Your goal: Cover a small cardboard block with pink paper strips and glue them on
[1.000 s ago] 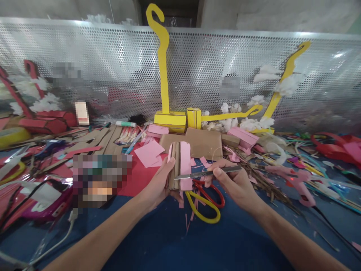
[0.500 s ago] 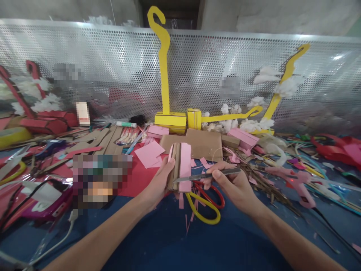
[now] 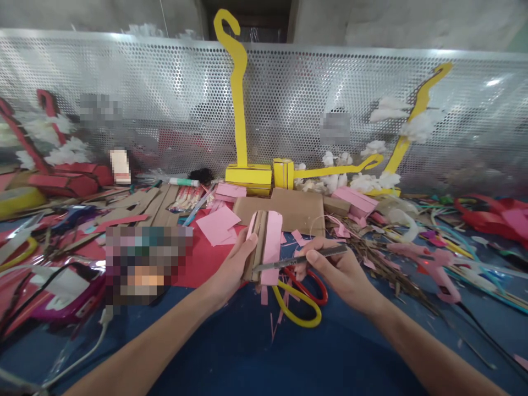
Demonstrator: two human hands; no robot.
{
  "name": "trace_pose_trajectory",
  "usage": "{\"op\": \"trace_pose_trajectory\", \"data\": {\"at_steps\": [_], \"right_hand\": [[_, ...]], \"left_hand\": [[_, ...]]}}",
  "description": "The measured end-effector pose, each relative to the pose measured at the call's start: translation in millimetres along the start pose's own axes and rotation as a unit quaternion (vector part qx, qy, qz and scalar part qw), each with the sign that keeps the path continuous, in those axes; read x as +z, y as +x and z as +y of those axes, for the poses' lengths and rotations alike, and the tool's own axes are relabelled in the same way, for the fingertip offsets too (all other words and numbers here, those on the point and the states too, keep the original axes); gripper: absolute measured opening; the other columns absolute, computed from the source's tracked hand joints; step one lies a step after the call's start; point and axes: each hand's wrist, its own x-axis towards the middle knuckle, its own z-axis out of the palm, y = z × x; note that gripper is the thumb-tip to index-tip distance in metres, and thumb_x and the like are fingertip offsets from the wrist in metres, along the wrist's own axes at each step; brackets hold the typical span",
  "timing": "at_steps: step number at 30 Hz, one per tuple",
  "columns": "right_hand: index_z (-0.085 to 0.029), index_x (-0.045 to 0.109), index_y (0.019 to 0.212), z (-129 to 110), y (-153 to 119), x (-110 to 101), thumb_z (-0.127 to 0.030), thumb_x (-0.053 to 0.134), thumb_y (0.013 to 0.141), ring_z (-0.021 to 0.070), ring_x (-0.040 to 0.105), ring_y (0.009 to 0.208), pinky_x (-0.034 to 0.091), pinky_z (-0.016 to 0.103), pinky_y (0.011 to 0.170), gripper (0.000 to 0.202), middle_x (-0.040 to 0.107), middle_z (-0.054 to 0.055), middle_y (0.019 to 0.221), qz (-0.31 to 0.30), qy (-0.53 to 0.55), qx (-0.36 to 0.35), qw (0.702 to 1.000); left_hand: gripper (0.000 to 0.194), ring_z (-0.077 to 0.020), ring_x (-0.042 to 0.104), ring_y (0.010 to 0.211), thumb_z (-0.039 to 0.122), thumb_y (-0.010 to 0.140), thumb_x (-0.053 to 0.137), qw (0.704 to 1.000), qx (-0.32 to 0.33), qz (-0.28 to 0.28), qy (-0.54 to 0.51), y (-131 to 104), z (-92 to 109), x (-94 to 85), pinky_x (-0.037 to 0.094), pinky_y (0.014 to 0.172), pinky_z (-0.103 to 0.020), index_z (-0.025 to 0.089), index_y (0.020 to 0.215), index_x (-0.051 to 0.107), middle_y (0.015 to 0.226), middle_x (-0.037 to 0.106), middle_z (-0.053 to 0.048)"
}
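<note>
My left hand [image 3: 235, 264] is closed around the left side of a small cardboard piece [image 3: 273, 242] faced with pink paper. Bare brown cardboard shows along its left part. In my right hand [image 3: 332, 264] is a slim craft knife [image 3: 303, 257], gripped between thumb and fingers. The blade lies across the lower part of the cardboard piece, its tip near the brown edge. Under my hands, scissors with one yellow handle [image 3: 309, 323] and one red handle [image 3: 324, 297] rest on the blue table; their blades are hidden.
Yellow hooked cardboard shapes [image 3: 248, 175] stand against a perforated metal screen [image 3: 289, 99]. A pink glue gun [image 3: 439, 269] with a cord lies at right, beside brown twigs [image 3: 383, 269]. Pink paper [image 3: 218, 224], red card [image 3: 198, 264] and a brown cardboard sheet [image 3: 297, 206] lie beyond my hands.
The cardboard piece has tilted slightly, its top leaning right. The knife has shifted a little down and left, its blade angled more steeply across the piece.
</note>
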Motion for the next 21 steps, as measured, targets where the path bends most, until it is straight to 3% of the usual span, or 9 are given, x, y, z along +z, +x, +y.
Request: {"op": "trace_pose_trajectory", "data": {"at_steps": [5, 21], "right_hand": [[-0.018, 0.068, 0.095, -4.6, 0.9, -0.2, -0.030, 0.056, 0.105, 0.0154, 0.073, 0.072, 0.061, 0.031, 0.072, 0.020, 0.074, 0.004, 0.080, -0.003, -0.028, -0.011, 1.000], [-0.020, 0.068, 0.098, -2.0, -1.2, -2.5, -0.028, 0.056, 0.104, 0.0156, 0.073, 0.070, 0.061, 0.031, 0.070, 0.016, 0.075, 0.003, 0.081, 0.000, -0.014, -0.019, 1.000]], "left_hand": [[0.048, -0.0187, 0.067, 0.059, 0.063, 0.095, 0.052, 1.000, -0.014, -0.004, 0.004, 0.2, -0.6, -0.5, 0.052, 0.044, -0.026, 0.022, 0.120, 0.053, 0.081, 0.070, -0.004], [0.046, -0.0173, 0.066, 0.055, 0.062, 0.089, 0.063, 0.998, -0.017, 0.008, -0.056, 1.1, 3.7, 3.1, 0.049, 0.045, -0.024, 0.023, 0.114, 0.057, 0.073, 0.069, 0.000]]}}
